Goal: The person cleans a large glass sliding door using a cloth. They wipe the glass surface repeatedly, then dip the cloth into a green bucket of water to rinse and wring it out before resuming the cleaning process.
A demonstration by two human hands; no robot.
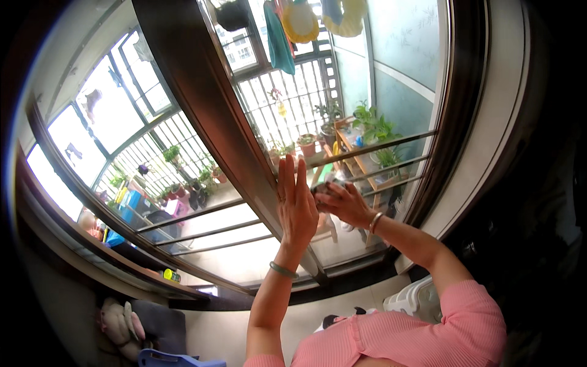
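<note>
Head view: our left hand (296, 205) lies flat and open against the brown door frame (202, 110), bracing, while our right hand (343, 203) grips a dark cloth (324, 185) against the glass (379, 92). Wiping seems underway; next calls for steady strokes.

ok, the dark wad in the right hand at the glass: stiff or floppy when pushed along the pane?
Probably floppy: the dark wad bunches unevenly under the right hand, like cloth. Likely light, since fingers alone pin it to the glass door. The left hand lies flat against the frame.
</note>
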